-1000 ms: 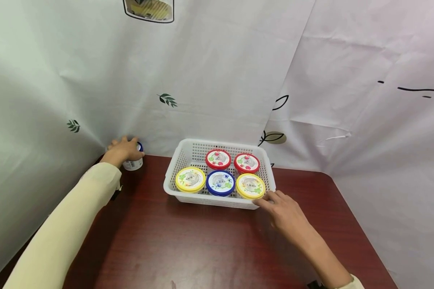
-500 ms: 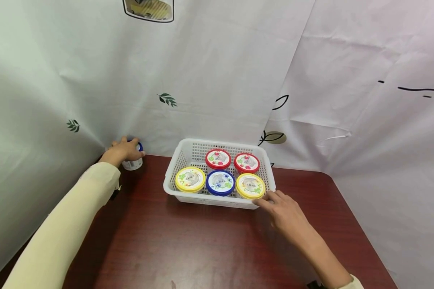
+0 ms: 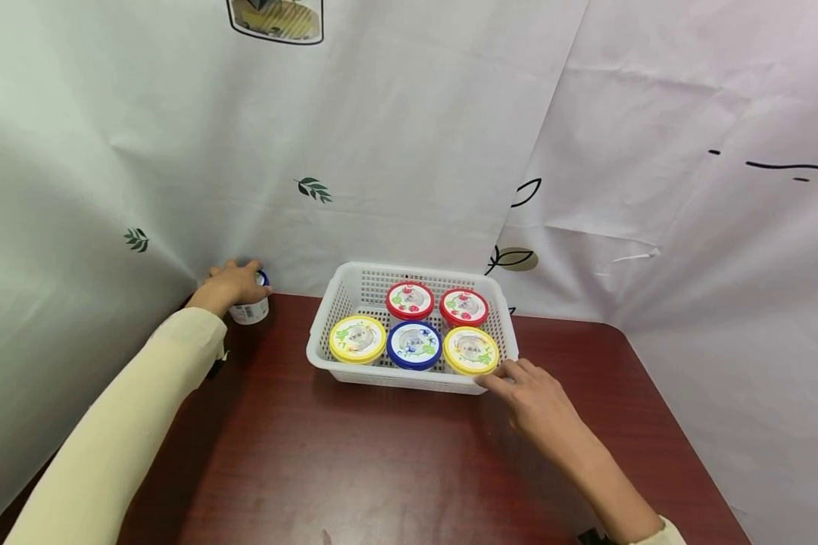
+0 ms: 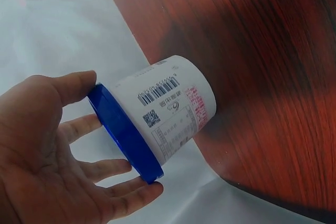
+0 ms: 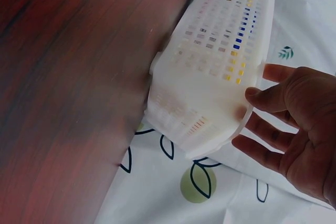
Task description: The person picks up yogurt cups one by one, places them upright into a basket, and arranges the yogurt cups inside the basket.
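Observation:
At the table's far left corner, my left hand grips a white paper tub from above. The left wrist view shows thumb and fingertips around the rim of its blue lid; the printed side bears a barcode. My right hand holds the near right corner of a white plastic basket. Seen from the right wrist, the thumb lies at the basket's rim, with the other fingers along it. In the basket stand two red-lidded tubs, two yellow-lidded tubs and one blue-lidded tub.
The basket and the held tub stand on a dark red-brown wooden table. A pale printed cloth hangs close behind the table and along both sides. Inside the basket, bare floor shows at the back left.
Both hands stay on the same things, and the basket has not moved. The left fingers shift only slightly on the tub's lid. The head view has moved a little.

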Action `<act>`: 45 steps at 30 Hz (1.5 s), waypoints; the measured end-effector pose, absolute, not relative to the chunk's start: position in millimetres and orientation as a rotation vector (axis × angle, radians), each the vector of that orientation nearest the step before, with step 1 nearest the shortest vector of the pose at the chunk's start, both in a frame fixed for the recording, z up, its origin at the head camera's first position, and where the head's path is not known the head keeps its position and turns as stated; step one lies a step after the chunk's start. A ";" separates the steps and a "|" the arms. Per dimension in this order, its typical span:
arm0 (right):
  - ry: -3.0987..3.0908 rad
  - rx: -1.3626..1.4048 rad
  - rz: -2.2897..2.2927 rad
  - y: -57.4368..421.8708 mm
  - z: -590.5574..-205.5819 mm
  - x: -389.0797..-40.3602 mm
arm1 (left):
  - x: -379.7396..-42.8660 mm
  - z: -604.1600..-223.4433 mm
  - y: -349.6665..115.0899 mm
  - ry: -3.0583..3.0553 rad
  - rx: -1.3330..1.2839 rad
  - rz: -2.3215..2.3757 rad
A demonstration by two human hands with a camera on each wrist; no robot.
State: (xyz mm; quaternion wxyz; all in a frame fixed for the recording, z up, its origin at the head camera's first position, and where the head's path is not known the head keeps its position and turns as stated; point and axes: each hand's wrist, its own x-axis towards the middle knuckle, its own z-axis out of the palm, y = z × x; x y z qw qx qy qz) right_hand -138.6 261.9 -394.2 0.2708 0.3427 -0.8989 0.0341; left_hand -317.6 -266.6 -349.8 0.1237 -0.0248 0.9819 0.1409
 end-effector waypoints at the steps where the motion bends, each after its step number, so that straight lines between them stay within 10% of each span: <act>1: -2.422 0.923 0.090 261.8 -394.1 -138.7 | -317.1 -349.6 -266.5 2.868 -0.083 0.414; 45: -2.373 0.941 0.105 261.1 -395.8 -141.7 | -304.5 -324.4 -212.7 2.987 -0.082 0.328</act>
